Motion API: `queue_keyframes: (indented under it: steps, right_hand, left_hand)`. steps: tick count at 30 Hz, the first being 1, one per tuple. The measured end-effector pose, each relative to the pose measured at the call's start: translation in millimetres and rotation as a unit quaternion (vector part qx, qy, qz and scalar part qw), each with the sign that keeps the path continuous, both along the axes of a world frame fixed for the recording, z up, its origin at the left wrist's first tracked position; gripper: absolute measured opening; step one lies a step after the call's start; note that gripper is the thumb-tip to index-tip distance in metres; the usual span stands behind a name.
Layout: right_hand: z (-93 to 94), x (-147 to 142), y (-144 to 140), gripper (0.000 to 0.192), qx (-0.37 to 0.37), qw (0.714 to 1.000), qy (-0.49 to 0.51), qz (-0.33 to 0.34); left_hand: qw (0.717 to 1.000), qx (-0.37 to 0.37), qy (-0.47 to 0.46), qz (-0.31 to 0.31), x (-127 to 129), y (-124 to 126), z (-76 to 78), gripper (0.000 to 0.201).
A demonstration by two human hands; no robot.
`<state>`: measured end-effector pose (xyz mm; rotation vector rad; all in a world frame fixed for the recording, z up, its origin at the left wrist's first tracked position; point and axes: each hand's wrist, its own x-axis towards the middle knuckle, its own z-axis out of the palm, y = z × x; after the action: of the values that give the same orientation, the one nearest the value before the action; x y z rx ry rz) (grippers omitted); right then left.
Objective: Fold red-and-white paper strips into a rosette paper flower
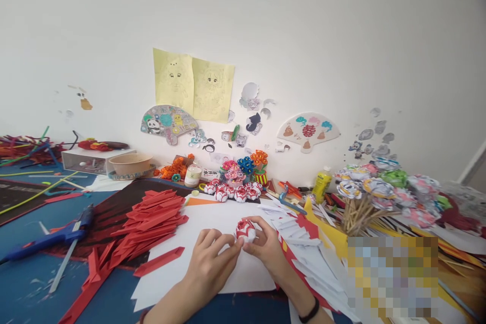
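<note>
Between my two hands is a small red-and-white folded paper flower [246,231], raised over white paper sheets [248,278]. My right hand [268,248] grips it from the right, thumb below and index finger over the top. The thumb and index finger of my left hand [210,258] pinch its lower left side; the other fingers are curled. To the left lies a heap of folded red paper strips [152,223], with one loose red strip [159,261] nearest my left hand. Folded white paper strips [296,233] are spread to the right of my right hand.
A blue glue gun [56,240] with a glue stick lies at left. Finished red-and-white flowers [241,193] stand by the wall. Paper flowers on sticks [364,192], a yellow bottle [321,186] and a blurred patch [393,276] are at right. A round bowl [131,164] sits at back left.
</note>
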<state>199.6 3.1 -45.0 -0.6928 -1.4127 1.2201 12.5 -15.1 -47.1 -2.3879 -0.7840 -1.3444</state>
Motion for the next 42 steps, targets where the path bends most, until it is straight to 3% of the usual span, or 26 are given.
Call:
queue_keyframes:
  steps: [12, 20, 32, 35, 39, 42]
  right_hand:
    - [6.9, -5.9, -4.9, 0.044, 0.132, 0.971, -0.139, -0.144]
    - [6.6, -5.7, -6.5, 0.043, 0.152, 0.963, -0.165, -0.149]
    - [7.6, -7.1, -8.1, 0.035, 0.195, 0.941, -0.208, -0.183]
    - [10.4, -6.6, -8.5, 0.035, 0.186, 0.947, -0.200, -0.171]
    - [11.9, -2.5, -4.7, 0.042, 0.158, 0.964, -0.159, -0.139]
    - [9.7, 1.0, -1.2, 0.049, 0.122, 0.985, -0.079, -0.089]
  left_hand:
    - [0.997, -0.061, -0.044, -0.016, 0.0, -1.7, 4.5, 0.052]
    - [0.997, -0.071, -0.009, -0.027, -1.1, 0.5, 4.7, 0.052]
    - [0.999, -0.005, 0.038, 0.011, -0.3, 0.6, 3.3, 0.048]
    - [0.999, -0.005, 0.036, 0.006, -0.4, -0.4, 2.7, 0.048]
    - [0.999, -0.020, -0.031, 0.000, -2.8, -2.1, 4.2, 0.043]
    - [0.986, -0.100, -0.132, -0.004, -6.2, -1.2, 11.6, 0.031]
